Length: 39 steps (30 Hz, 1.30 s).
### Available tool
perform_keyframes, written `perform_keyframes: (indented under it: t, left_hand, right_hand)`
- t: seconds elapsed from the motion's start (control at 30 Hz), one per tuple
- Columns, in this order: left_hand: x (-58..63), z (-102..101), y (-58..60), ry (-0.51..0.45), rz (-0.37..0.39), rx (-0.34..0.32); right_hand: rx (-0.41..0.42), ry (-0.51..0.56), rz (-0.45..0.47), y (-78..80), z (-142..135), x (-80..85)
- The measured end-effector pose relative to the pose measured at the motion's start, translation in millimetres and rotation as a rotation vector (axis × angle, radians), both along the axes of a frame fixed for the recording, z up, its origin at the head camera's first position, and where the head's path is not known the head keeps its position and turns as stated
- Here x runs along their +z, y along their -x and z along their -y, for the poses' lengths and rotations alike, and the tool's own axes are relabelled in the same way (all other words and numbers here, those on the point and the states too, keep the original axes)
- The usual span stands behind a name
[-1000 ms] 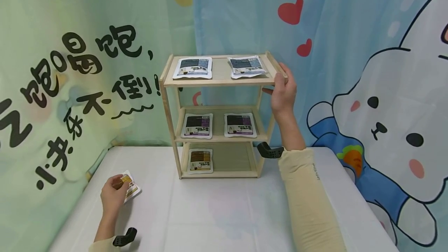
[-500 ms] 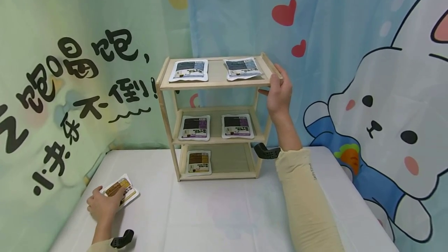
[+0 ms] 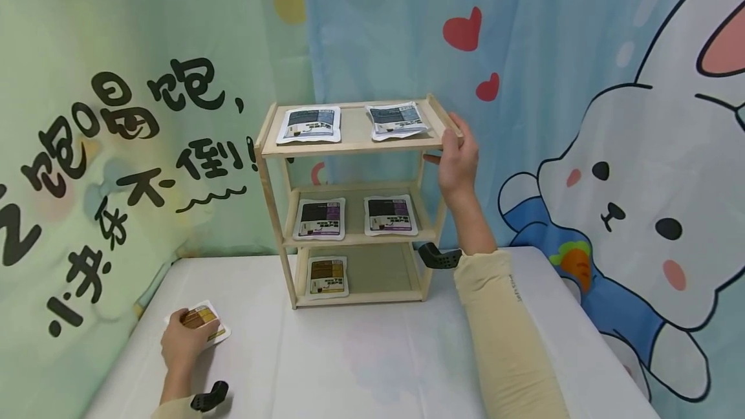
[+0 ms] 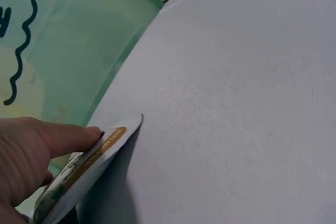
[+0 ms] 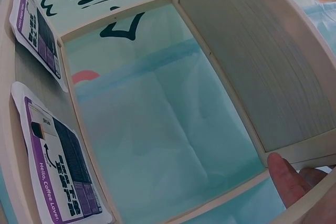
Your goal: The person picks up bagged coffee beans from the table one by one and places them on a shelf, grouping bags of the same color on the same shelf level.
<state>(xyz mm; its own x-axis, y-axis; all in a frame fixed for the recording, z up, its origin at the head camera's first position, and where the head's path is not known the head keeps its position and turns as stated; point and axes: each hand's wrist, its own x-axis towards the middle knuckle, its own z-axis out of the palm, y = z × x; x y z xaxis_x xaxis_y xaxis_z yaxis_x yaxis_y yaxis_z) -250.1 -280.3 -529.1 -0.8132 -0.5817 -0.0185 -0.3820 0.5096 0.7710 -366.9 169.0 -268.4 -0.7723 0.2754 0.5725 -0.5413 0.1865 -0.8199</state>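
Observation:
At the left of the table, my left hand [image 3: 183,344] pinches a white coffee sachet with a brown and yellow label [image 3: 205,313]. The left wrist view shows this sachet [image 4: 100,156] tilted, with a finger along its upper face and a shadow under it. My right hand [image 3: 460,167] grips the right end of the top tier of a three-tier wooden shelf [image 3: 361,300]. In the right wrist view a fingertip [image 5: 283,174] shows at the underside of that tier.
Two blue-label sachets [image 3: 310,125] lie on the top tier and two purple-label sachets [image 3: 320,218] on the middle one. A brown-label sachet [image 3: 327,277] lies at the left of the bottom tier. Printed curtains [image 3: 378,31] hang behind the white table [image 3: 349,361].
My left hand's fingers spread over the sachet half a second ago and now bunch closer on it, while the sachet stays at the left. My right hand keeps its grip on the shelf.

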Motion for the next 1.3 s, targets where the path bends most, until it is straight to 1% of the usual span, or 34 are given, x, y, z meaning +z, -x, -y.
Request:
perform_keyframes:
  t: [0.17,0.33,0.43,0.57,0.73,0.87,0.97,1.17,1.3]
  left_hand:
    - [-4.9,0.2,2.2,0.023,-0.055,-0.014]
    - [-9.6,-4.0,3.5,-0.008,-0.128,-0.023]
    - [-12.9,-9.5,2.4,-0.042,-0.176,-0.056]
    - [-16.2,-19.6,-0.2,-0.083,-0.216,-0.108]
    - [-15.8,-32.4,-3.0,-0.144,-0.211,-0.175]
    - [-14.5,-40.6,-4.2,-0.198,-0.178,-0.234]
    - [-15.1,-46.5,-5.2,-0.221,-0.161,-0.275]
    - [-15.0,-61.4,-10.1,-0.241,-0.184,-0.310]
    - [-12.7,-72.2,-11.6,-0.293,-0.176,-0.351]
  right_hand:
    - [0.001,0.000,0.003,-0.4,1.5,-1.9]
    - [-0.001,-0.003,-0.008,-1.9,0.8,-1.8]
    - [-0.009,-0.008,0.001,-3.2,0.3,-1.6]
    - [-0.006,0.001,0.012,-3.3,-0.3,-1.5]
    - [0.000,0.001,-0.003,-1.9,0.5,-1.3]
    - [0.001,-0.003,-0.003,-1.4,2.2,-1.0]
    - [0.009,0.005,-0.005,-1.6,2.9,-0.5]
    - [0.005,-0.001,0.004,-3.6,3.7,0.0]
    - [0.000,0.007,0.001,-3.3,2.5,-0.1]
